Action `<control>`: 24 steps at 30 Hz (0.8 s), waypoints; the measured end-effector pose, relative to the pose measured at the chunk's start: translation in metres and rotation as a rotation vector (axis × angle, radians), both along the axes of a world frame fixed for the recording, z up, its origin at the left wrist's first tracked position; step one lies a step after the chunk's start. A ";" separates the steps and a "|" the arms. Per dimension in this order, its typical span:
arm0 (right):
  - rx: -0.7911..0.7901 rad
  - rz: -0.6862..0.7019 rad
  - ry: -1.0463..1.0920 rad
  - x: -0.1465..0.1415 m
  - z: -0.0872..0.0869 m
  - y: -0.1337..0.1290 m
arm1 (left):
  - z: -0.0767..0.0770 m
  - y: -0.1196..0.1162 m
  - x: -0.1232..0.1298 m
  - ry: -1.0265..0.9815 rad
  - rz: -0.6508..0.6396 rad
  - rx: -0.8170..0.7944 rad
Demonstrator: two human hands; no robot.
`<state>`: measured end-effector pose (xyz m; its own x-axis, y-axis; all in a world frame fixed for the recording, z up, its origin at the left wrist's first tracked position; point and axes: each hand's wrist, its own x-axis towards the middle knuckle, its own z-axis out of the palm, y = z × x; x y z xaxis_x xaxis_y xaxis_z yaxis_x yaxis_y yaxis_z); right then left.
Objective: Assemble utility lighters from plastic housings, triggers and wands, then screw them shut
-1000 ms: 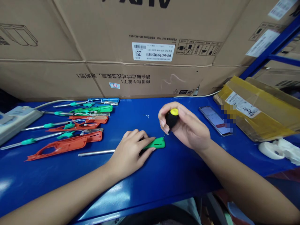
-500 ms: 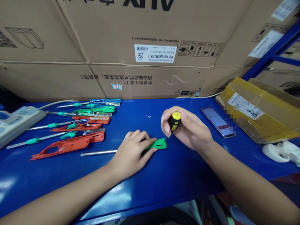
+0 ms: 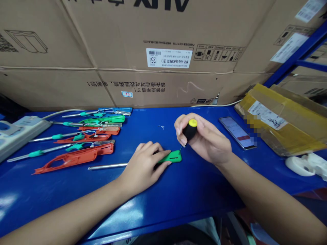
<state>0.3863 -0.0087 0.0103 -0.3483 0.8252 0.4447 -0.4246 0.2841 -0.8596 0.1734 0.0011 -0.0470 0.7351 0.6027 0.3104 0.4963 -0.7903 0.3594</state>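
My left hand point(image 3: 146, 163) lies over the green handle point(image 3: 174, 157) of a long-necked lighter and pins it against the blue table, thumb and forefinger either side. The lighter's metal tube point(image 3: 107, 166) pokes out to the left from beneath the palm. In my right hand point(image 3: 208, 139) is a stubby black screwdriver point(image 3: 190, 130) with a yellow cap, the fingers curled round its grip. Its thin shaft slants down, and the tip meets the handle near the right end. The rest of the handle is hidden under my left hand.
At left lie several opened lighters with orange handle shells point(image 3: 74, 158), green and blue ones behind, beside a power strip point(image 3: 22, 132). Small white slivers point(image 3: 161, 127) sit mid-table. A phone point(image 3: 237, 132), a yellow-taped parcel point(image 3: 278, 119) and a white object point(image 3: 301, 165) are at right; cardboard boxes point(image 3: 122, 37) stand behind.
My right fingers have shifted and the screwdriver has turned, so its yellow marking no longer shows. The grip has risen slightly. My left hand and the lighter stay put.
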 end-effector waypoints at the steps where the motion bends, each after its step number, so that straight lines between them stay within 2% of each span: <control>1: 0.017 -0.001 -0.011 0.001 -0.001 0.000 | 0.000 0.000 0.000 0.000 0.000 0.000; 8: 0.024 -0.002 0.051 -0.002 -0.004 0.002 | 0.000 0.001 0.001 -0.003 -0.001 0.006; 13: -0.025 0.056 -0.017 -0.002 0.001 -0.001 | 0.001 0.000 0.000 0.001 0.000 -0.004; 19: 0.031 -0.018 0.012 -0.002 -0.004 0.002 | 0.000 0.001 0.001 -0.004 0.001 -0.001; 24: -0.002 0.018 -0.011 -0.002 -0.002 0.000 | 0.001 0.001 0.001 0.002 0.001 -0.008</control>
<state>0.3845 -0.0083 0.0085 -0.3675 0.8198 0.4391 -0.4205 0.2747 -0.8647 0.1747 0.0019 -0.0458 0.7355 0.6057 0.3036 0.4976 -0.7870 0.3646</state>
